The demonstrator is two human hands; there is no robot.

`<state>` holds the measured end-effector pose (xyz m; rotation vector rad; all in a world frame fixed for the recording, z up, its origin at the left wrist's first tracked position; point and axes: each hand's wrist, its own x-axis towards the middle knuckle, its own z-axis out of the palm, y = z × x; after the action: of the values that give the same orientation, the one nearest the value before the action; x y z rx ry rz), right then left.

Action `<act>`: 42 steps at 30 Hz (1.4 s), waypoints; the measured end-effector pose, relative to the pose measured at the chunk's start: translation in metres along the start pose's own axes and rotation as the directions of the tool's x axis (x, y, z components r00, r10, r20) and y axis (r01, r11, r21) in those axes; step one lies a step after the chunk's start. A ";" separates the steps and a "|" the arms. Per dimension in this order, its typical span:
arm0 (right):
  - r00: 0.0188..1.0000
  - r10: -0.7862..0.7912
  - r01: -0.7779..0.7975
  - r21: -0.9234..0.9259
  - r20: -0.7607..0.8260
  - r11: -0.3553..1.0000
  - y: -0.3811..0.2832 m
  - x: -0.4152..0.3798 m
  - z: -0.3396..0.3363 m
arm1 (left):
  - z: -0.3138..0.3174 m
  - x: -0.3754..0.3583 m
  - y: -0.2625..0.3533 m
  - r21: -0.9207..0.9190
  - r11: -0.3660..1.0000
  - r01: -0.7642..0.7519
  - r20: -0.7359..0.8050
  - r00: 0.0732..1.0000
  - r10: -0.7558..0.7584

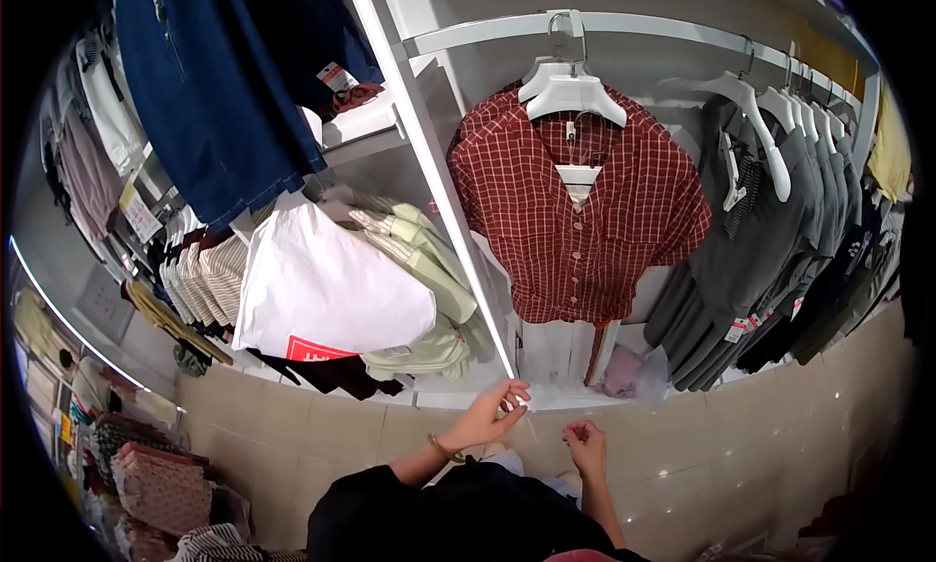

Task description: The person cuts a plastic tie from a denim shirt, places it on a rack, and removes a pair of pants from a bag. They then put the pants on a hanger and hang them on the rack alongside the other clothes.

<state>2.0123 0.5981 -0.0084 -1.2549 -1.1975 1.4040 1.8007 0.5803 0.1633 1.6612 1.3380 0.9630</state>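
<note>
My left hand (490, 415), with a bangle (445, 449) on its wrist, is held out in front of me below the rack post. Its fingers are bent in toward the thumb, and whether a small thing lies between them I cannot make out. To its right, my right hand (585, 449) is raised with curled fingers; their inside is too small to read. Beyond both hands a red checked blouse (575, 231) with buttons hangs on a white hanger (575, 96). Neither hand touches it.
A white post (441, 182) divides the racks. On its left hang a denim garment (210, 104), a white garment (327, 279) with a red label and light green clothes (439, 299). Grey garments (780, 231) hang on the right. A plastic-wrapped bundle (629, 375) lies low on the base.
</note>
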 end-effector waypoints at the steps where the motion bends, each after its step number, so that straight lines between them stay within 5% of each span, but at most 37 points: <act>1: 1.000 0.003 -0.003 -0.002 0.014 1.000 -0.001 -0.001 -0.004 | -0.003 0.006 0.006 0.047 0.999 -0.025 -0.039 0.999 0.027; 8: 0.993 -0.018 0.025 -0.050 0.121 0.998 -0.003 0.016 -0.013 | -0.005 0.044 0.013 0.287 0.952 -0.110 -0.219 0.959 0.177; 11: 0.989 -0.004 0.020 -0.104 0.150 0.994 -0.010 0.025 -0.018 | 0.004 0.081 -0.010 0.308 0.951 -0.023 -0.270 0.957 0.110; 13: 0.984 -0.011 0.036 -0.139 0.175 0.990 -0.002 0.030 -0.024 | 0.021 0.131 -0.038 0.402 0.914 -0.047 -0.364 0.908 0.206; 15: 0.983 0.006 0.030 -0.192 0.184 0.981 0.008 0.038 -0.025 | 0.050 0.187 -0.020 0.596 0.761 -0.255 -0.264 0.833 0.486; 17: 0.983 0.044 -0.005 -0.214 0.176 0.977 -0.003 0.045 -0.029 | 0.082 0.229 -0.005 0.398 0.852 -0.340 0.085 0.938 0.335; 18: 0.981 0.033 0.010 -0.221 0.191 0.975 -0.007 0.050 -0.030 | 0.092 0.248 -0.013 0.374 0.866 -0.333 0.104 0.943 0.318; 20: 0.980 0.043 0.004 -0.236 0.194 0.972 -0.014 0.059 -0.038 | 0.109 0.281 -0.038 0.280 0.905 -0.319 0.429 0.885 0.179; 22: 0.986 0.072 -0.041 -0.197 0.154 0.980 -0.021 0.066 -0.049 | 0.107 0.299 -0.051 0.292 0.914 -0.281 0.083 0.960 0.268; 24: 0.993 0.066 -0.044 -0.217 0.095 0.975 -0.019 0.076 -0.065 | 0.091 0.314 -0.067 0.443 0.870 -0.218 -0.090 0.954 0.285; 25: 0.994 0.068 -0.045 -0.259 0.082 0.965 -0.006 0.083 -0.075 | 0.089 0.320 -0.082 0.525 0.809 -0.263 -0.183 0.894 0.409; 35: 0.931 0.192 -0.279 -0.265 -0.310 0.923 0.042 0.106 -0.134 | 0.092 0.331 -0.135 0.578 0.796 -0.182 -0.101 0.951 0.291; 38: 0.908 0.282 -0.321 -0.083 -0.311 0.943 0.115 0.114 -0.150 | 0.110 0.325 -0.158 0.564 0.808 -0.172 -0.060 0.967 0.248; 40: 0.879 0.362 -0.412 -0.112 -0.309 0.904 0.189 0.122 -0.165 | 0.123 0.319 -0.175 0.621 0.780 -0.080 -0.052 0.988 0.142; 42: 0.858 0.405 -0.468 -0.154 -0.315 0.871 0.235 0.151 -0.192 | 0.132 0.320 -0.206 0.712 0.696 -0.097 -0.081 0.972 0.219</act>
<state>2.1856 0.7305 -0.2681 -1.9122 -0.9278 1.3725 1.8902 0.9092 -0.0509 2.3461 1.8504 0.7171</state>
